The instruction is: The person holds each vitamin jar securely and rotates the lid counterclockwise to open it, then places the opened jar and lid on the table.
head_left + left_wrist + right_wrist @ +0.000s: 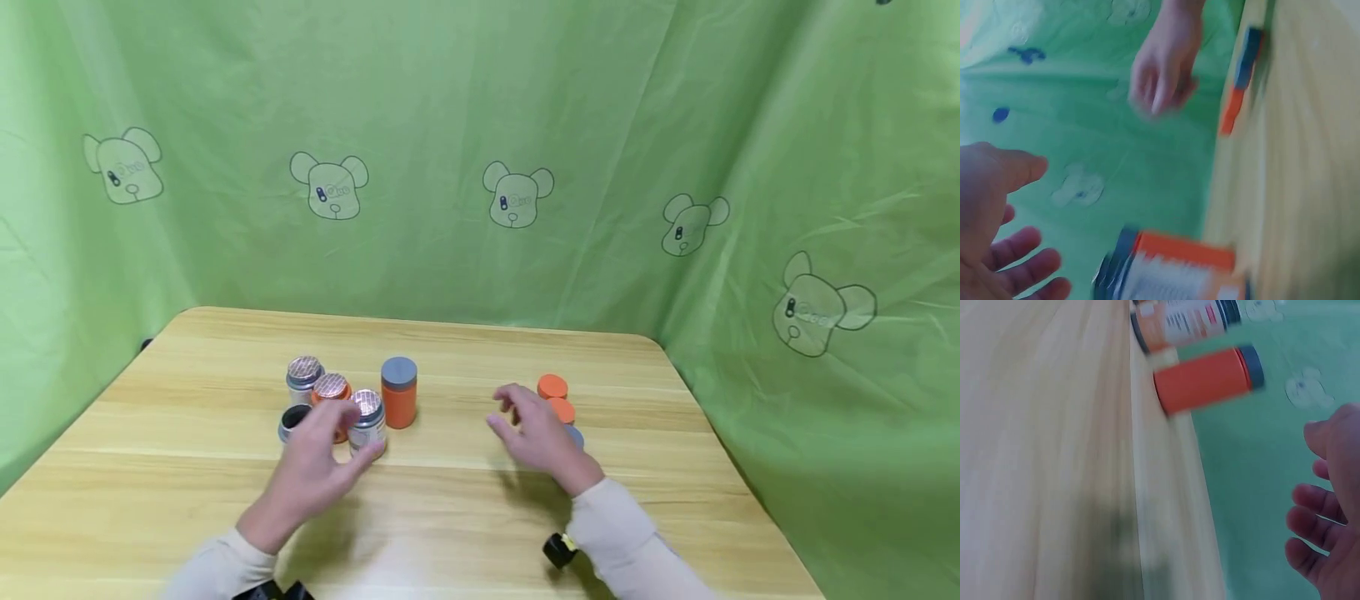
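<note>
My left hand is beside a white-labelled jar with a silvery foil seal on its mouth. Its thumb and fingers are spread, and the left wrist view shows nothing in them. Behind the hand are an orange jar and another white jar, both foil-topped, and an open-mouthed jar with a dark inside, partly hidden. An orange jar wearing a grey-blue lid stands to the right. My right hand, fingers loosely bent and holding nothing, hovers beside orange lids and a grey-blue lid.
Everything stands on a light wood-grain table with rounded far corners. Green curtain printed with bear heads surrounds its back and sides. Roughly a hand's width or more of tabletop lies between the jars and the lids.
</note>
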Demonstrator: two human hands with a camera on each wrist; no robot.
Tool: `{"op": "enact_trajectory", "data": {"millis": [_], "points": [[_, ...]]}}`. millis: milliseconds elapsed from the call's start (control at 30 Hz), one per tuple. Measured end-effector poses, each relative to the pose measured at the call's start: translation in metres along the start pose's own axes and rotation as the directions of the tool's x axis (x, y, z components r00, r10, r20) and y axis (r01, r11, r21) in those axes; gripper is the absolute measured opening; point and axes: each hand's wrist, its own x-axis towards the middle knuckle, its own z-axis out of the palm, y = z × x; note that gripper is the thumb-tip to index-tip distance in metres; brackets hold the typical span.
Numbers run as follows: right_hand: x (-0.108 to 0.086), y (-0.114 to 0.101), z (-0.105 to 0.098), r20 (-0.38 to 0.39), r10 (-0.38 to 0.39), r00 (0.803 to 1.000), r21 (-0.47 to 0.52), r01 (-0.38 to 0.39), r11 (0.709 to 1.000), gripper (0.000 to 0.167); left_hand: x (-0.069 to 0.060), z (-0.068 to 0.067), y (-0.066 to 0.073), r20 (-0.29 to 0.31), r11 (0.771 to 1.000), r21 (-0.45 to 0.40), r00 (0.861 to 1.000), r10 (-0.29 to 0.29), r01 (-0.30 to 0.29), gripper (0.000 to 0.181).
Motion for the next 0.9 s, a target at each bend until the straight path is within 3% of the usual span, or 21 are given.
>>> {"op": "enact_trajectory", "data": {"millis": [100, 200, 267, 433, 600, 700, 800, 900], "points": [[0.019, -0.016, 0.018, 0.107, 0.021, 0.994, 0.036, -0.025, 0.999, 0.042, 0.000, 0.017, 0.010, 0.131, 0.998, -0.045, 0.990, -0.045, 0.051, 0.044], [0.036, -0.029, 0.035, 0.175, 0.016, 0.984, 0.059, -0.027, 0.998, 0.054, -0.001, 0.030, 0.013, 0.247, 0.991, -0.062, 0.964, -0.100, 0.119, 0.047], [0.047, -0.035, 0.046, 0.198, 0.004, 0.980, 0.068, -0.017, 0.998, 0.061, -0.003, 0.035, 0.012, 0.287, 0.988, -0.065, 0.951, -0.117, 0.141, 0.048], [0.069, -0.050, 0.064, 0.239, 0.005, 0.971, 0.029, -0.012, 0.999, 0.076, -0.007, 0.040, 0.011, 0.262, 0.991, -0.032, 0.958, -0.114, 0.126, 0.047], [0.075, -0.054, 0.066, 0.276, 0.016, 0.961, -0.032, -0.008, 0.999, 0.077, -0.005, 0.039, 0.012, 0.246, 0.993, -0.016, 0.963, -0.112, 0.120, 0.041], [0.074, -0.051, 0.065, 0.222, 0.013, 0.975, -0.019, -0.009, 1.000, 0.071, -0.002, 0.040, 0.011, 0.256, 0.992, -0.010, 0.959, -0.118, 0.125, 0.035], [0.075, -0.050, 0.066, 0.115, 0.006, 0.993, 0.011, -0.008, 1.000, 0.058, -0.001, 0.041, 0.010, 0.275, 0.991, -0.005, 0.953, -0.128, 0.135, 0.031], [0.076, -0.050, 0.067, 0.046, 0.021, 0.999, 0.014, -0.022, 1.000, 0.047, -0.002, 0.042, 0.011, 0.296, 0.991, -0.008, 0.947, -0.128, 0.136, 0.030]]}}
